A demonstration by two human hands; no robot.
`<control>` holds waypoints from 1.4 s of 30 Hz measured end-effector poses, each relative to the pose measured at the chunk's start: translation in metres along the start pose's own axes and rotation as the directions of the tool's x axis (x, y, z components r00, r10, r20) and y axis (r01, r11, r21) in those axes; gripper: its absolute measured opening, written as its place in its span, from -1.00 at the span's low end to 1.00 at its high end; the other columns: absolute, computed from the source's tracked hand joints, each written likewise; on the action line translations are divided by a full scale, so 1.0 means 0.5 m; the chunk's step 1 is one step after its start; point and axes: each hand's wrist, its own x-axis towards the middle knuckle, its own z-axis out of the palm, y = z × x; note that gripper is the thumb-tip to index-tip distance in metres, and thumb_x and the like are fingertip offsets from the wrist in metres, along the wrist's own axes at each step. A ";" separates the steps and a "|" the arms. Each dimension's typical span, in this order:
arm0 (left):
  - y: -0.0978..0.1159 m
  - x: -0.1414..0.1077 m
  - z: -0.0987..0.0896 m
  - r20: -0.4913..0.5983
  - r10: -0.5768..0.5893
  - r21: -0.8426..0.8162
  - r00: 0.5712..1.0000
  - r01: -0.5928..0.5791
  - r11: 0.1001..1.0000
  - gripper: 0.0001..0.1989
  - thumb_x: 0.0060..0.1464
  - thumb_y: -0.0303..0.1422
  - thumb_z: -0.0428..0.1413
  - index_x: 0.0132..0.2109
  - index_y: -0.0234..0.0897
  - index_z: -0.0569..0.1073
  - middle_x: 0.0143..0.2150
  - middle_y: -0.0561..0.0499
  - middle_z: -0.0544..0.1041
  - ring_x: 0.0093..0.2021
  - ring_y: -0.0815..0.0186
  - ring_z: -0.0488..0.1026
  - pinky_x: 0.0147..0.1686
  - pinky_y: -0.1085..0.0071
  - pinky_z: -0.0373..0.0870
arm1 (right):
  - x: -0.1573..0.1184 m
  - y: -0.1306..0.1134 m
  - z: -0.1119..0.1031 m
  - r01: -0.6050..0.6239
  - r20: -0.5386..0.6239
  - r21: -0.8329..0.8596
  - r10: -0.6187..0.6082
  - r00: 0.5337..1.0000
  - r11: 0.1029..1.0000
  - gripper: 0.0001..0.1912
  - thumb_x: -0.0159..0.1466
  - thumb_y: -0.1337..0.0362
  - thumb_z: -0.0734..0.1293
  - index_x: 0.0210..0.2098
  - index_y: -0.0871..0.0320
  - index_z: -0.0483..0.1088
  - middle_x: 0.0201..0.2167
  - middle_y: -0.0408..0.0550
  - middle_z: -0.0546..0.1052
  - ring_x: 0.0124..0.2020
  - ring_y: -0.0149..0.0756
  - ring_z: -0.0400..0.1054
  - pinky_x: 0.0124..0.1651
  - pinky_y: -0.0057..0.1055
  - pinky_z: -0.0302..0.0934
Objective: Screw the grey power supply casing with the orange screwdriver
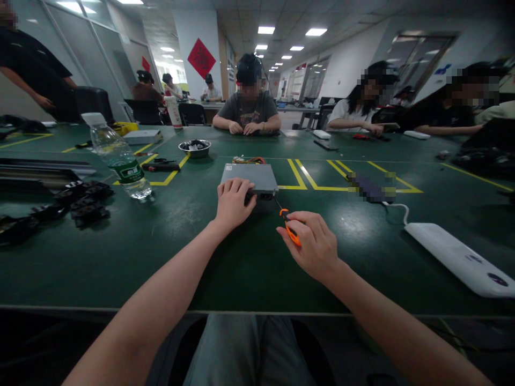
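Note:
A grey metal computer power supply (257, 174) lies on the green table in front of me, with coloured wires (251, 160) at its back. My left hand (235, 201) grips its front left part, fingers over the top and thumb against the front face. A power socket (266, 197) shows to the right of that thumb. In my right hand (314, 238) is an orange and black screwdriver (290, 227). Its shaft points up and left, the tip at the lower right front corner of the power supply. Whether the tip sits in a screw I cannot tell.
A water bottle (127, 169) and a metal bowl of small parts (195, 151) stand to the left. Black parts (86, 203) lie at far left. A phone (370, 187) is cabled to a white power bank (458, 257) on the right. Another person (248, 107) sits opposite.

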 end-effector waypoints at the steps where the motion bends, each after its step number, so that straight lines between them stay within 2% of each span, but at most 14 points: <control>1: 0.000 0.000 0.000 -0.004 0.002 -0.005 1.000 -0.002 1.000 -0.77 0.11 -0.30 0.05 -0.06 -0.18 0.38 -0.01 -0.05 0.42 0.03 0.11 0.24 -0.01 0.18 0.11 | -0.001 -0.001 0.002 0.019 -0.010 0.019 -0.019 1.000 1.000 -0.77 0.16 0.43 0.31 -0.20 0.17 0.22 -0.27 0.06 0.45 -0.20 -0.25 0.35 -0.20 -0.35 0.33; 4: -0.001 -0.002 0.002 -0.018 0.011 -0.012 1.000 -0.011 1.000 -0.77 0.11 -0.32 0.05 -0.07 -0.20 0.38 -0.01 -0.06 0.43 0.03 0.11 0.25 0.00 0.18 0.10 | -0.003 -0.005 0.004 0.047 0.003 0.082 -0.047 0.999 0.996 -0.70 0.13 0.53 0.27 -0.16 0.21 0.20 -0.17 0.13 0.44 -0.09 -0.22 0.34 -0.11 -0.31 0.33; 9: -0.003 -0.003 0.006 -0.041 0.023 -0.017 0.999 -0.024 1.000 -0.77 0.11 -0.33 0.05 -0.07 -0.21 0.38 -0.02 -0.05 0.43 0.02 0.12 0.26 -0.01 0.19 0.11 | -0.002 -0.001 0.000 -0.015 0.013 -0.003 0.015 1.000 1.000 -0.81 0.15 0.39 0.32 -0.25 0.15 0.24 -0.20 0.11 0.43 -0.15 -0.21 0.34 -0.18 -0.30 0.34; 12: -0.004 -0.004 0.008 -0.049 0.033 -0.020 0.998 -0.034 0.999 -0.78 0.12 -0.34 0.04 -0.07 -0.21 0.38 -0.01 -0.05 0.44 0.02 0.13 0.27 -0.01 0.19 0.11 | -0.003 0.001 0.002 0.007 -0.011 -0.025 -0.007 1.000 1.000 -0.76 0.15 0.45 0.31 -0.21 0.14 0.24 -0.25 0.05 0.44 -0.19 -0.25 0.33 -0.21 -0.33 0.34; 15: -0.005 -0.005 0.009 -0.050 0.042 -0.022 0.998 -0.043 0.999 -0.78 0.12 -0.35 0.03 -0.06 -0.21 0.38 0.00 -0.05 0.44 0.02 0.12 0.27 0.00 0.19 0.11 | -0.008 -0.002 0.007 0.041 0.017 0.036 -0.042 0.999 0.998 -0.70 0.13 0.51 0.27 -0.15 0.18 0.21 -0.19 0.09 0.43 -0.16 -0.25 0.34 -0.18 -0.34 0.35; 18: -0.005 -0.005 0.009 -0.053 0.044 -0.021 0.998 -0.045 0.999 -0.77 0.12 -0.35 0.04 -0.06 -0.21 0.38 0.00 -0.05 0.44 0.03 0.13 0.27 0.01 0.19 0.11 | -0.009 -0.004 0.005 0.010 0.051 0.045 -0.012 0.999 0.999 -0.77 0.14 0.45 0.28 -0.21 0.19 0.23 -0.18 0.13 0.43 -0.15 -0.23 0.34 -0.18 -0.33 0.34; 22: -0.004 -0.005 0.010 -0.060 0.037 -0.023 0.998 -0.039 0.999 -0.78 0.11 -0.36 0.04 -0.07 -0.21 0.39 0.00 -0.04 0.44 0.03 0.13 0.27 0.01 0.19 0.11 | 0.000 -0.004 -0.009 -0.012 0.066 -0.023 0.014 0.998 1.000 -0.84 0.16 0.31 0.33 -0.29 0.15 0.25 -0.27 0.05 0.49 -0.23 -0.24 0.36 -0.23 -0.35 0.31; 27: -0.005 -0.005 0.009 -0.053 0.039 -0.025 0.998 -0.041 0.999 -0.77 0.12 -0.36 0.04 -0.06 -0.21 0.38 0.00 -0.04 0.44 0.03 0.14 0.27 0.00 0.19 0.11 | 0.003 0.001 -0.013 -0.047 0.069 -0.135 0.057 0.996 0.990 -0.82 0.20 0.34 0.28 -0.20 0.18 0.24 -0.29 0.01 0.52 -0.40 -0.35 0.37 -0.42 -0.45 0.23; 30: -0.006 -0.005 0.010 -0.050 0.039 -0.024 0.998 -0.040 0.999 -0.77 0.12 -0.36 0.04 -0.06 -0.21 0.38 0.00 -0.05 0.44 0.02 0.14 0.27 0.01 0.19 0.11 | -0.001 0.008 -0.008 -0.075 0.065 -0.085 0.081 0.995 0.994 -0.77 0.19 0.37 0.25 -0.15 0.20 0.21 -0.27 0.03 0.52 -0.41 -0.36 0.39 -0.42 -0.45 0.23; 33: -0.006 -0.004 0.012 -0.054 0.040 -0.019 0.998 -0.041 0.999 -0.78 0.11 -0.36 0.04 -0.07 -0.21 0.39 -0.01 -0.05 0.44 0.02 0.14 0.27 0.01 0.19 0.11 | -0.006 0.012 -0.005 -0.062 0.074 0.005 0.061 0.995 0.998 -0.80 0.16 0.39 0.26 -0.20 0.18 0.22 -0.27 0.01 0.53 -0.36 -0.32 0.41 -0.34 -0.41 0.27; 36: -0.006 -0.003 0.013 -0.054 0.040 -0.021 0.998 -0.041 0.999 -0.78 0.11 -0.36 0.04 -0.06 -0.21 0.38 0.00 -0.05 0.44 0.02 0.13 0.27 0.01 0.18 0.11 | -0.006 0.011 -0.009 -0.113 0.124 0.092 0.101 0.987 0.989 -0.89 0.18 0.30 0.28 -0.34 0.14 0.21 -0.27 0.00 0.52 -0.35 -0.33 0.41 -0.32 -0.42 0.26; 38: -0.005 -0.003 0.011 -0.049 0.040 -0.022 0.998 -0.041 0.999 -0.77 0.11 -0.36 0.04 -0.06 -0.21 0.38 0.00 -0.05 0.44 0.02 0.13 0.27 0.01 0.18 0.11 | -0.002 0.010 -0.013 -0.162 0.161 0.117 0.142 0.977 0.980 -0.87 0.22 0.23 0.25 -0.38 0.14 0.21 -0.29 0.00 0.50 -0.37 -0.37 0.40 -0.36 -0.46 0.23; 42: -0.005 -0.004 0.008 -0.044 0.040 -0.021 0.998 -0.041 0.999 -0.77 0.11 -0.36 0.04 -0.06 -0.21 0.38 0.01 -0.05 0.43 0.03 0.13 0.26 0.01 0.18 0.11 | 0.005 0.008 -0.021 -0.214 0.183 -0.017 0.214 0.960 0.977 -0.77 0.27 0.13 0.19 -0.30 0.19 0.28 -0.39 -0.03 0.48 -0.48 -0.39 0.33 -0.46 -0.47 0.13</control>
